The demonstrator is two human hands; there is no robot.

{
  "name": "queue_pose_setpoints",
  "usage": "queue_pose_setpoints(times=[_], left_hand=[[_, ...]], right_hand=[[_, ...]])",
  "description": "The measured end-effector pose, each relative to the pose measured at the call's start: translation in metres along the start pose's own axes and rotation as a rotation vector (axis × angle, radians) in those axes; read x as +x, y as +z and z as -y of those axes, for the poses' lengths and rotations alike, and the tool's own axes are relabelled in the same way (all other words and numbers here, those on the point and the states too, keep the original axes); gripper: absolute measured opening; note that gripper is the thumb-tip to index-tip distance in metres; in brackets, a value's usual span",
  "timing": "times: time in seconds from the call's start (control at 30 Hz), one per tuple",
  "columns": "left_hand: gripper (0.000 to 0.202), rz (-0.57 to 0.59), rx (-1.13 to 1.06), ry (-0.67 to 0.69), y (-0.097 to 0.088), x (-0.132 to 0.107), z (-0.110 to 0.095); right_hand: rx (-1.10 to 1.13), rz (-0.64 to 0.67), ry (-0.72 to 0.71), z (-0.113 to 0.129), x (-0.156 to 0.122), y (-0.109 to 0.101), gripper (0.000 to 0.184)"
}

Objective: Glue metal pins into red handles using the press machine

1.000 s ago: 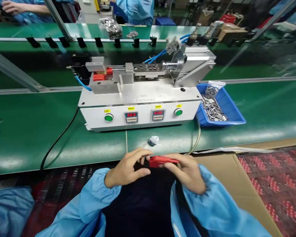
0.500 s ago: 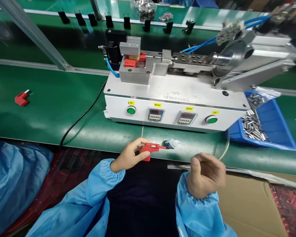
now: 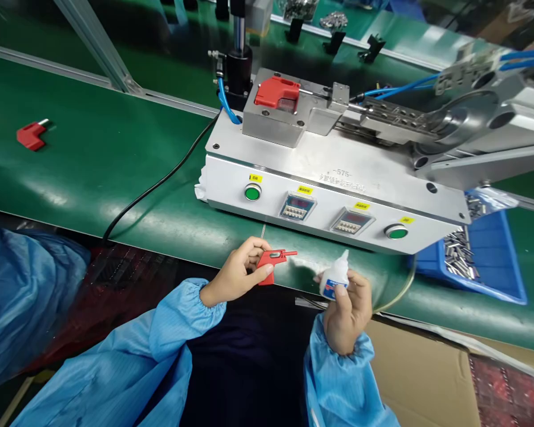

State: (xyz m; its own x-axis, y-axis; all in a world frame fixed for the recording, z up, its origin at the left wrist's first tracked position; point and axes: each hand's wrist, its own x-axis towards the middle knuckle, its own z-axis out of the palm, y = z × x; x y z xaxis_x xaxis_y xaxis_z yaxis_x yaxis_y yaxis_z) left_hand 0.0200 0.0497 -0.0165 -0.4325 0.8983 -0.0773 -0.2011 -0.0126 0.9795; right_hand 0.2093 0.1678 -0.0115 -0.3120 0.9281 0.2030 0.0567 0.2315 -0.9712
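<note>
Bottle (image 3: 337,274), blue label (image 3: 330,288), machine (image 3: 311,163) marked "575"

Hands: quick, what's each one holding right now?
Left hand: closed, holding a red gun-shaped piece.
Right hand: closed, holding a small white bottle, nozzle up.

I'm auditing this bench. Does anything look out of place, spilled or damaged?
One red piece lies alone on the table, well left of the machine, so it looks stray, perhaps set aside. A pale patch between the left hand and the bottle may be glare or a spill; I can't tell. No damage shows.
</note>
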Motion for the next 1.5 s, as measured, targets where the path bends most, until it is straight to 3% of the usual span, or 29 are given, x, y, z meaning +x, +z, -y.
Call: queue_pose_setpoints(times=[0.3, 0.5, 0.83, 0.97, 1.1, 1.23, 1.33, 1.5], left_hand=[[0.028, -0.011, -0.024, 0.014, -0.001, 0.0, 0.004], [0.031, -0.009, -0.026, 0.004, -0.001, -0.001, 0.005], [0.027, -0.017, -0.026, 0.011, 0.001, -0.001, 0.0], [0.026, -0.015, -0.017, -0.001, 0.0, -0.001, 0.0], [0.028, -0.026, -0.02, -0.003, 0.0, -0.002, 0.003], [0.03, -0.027, -0.029, -0.016, 0.0, -0.002, 0.004], [0.029, -0.031, -0.025, -0.012, 0.0, -0.001, 0.003], [0.028, -0.034, -0.017, -0.005, 0.0, -0.001, 0.002]], right_hand=[[-0.336, 0.056, -0.109, 0.017, -0.014, 0.002, 0.026], [-0.347, 0.064, -0.107, 0.012, -0.016, 0.011, 0.026], [-0.263, -0.051, -0.066, 0.012, -0.012, 0.011, 0.035], [-0.309, -0.089, -0.192, 0.009, -0.012, 0.013, 0.029], [-0.44, -0.04, -0.482, 0.006, -0.011, 0.014, 0.019], [-0.58, 0.026, -0.736, 0.004, -0.009, 0.009, 0.028], [-0.619, 0.084, -0.758, 0.003, -0.008, 0.004, 0.024], [-0.573, 0.074, -0.644, 0.002, -0.013, 0.005, 0.016]])
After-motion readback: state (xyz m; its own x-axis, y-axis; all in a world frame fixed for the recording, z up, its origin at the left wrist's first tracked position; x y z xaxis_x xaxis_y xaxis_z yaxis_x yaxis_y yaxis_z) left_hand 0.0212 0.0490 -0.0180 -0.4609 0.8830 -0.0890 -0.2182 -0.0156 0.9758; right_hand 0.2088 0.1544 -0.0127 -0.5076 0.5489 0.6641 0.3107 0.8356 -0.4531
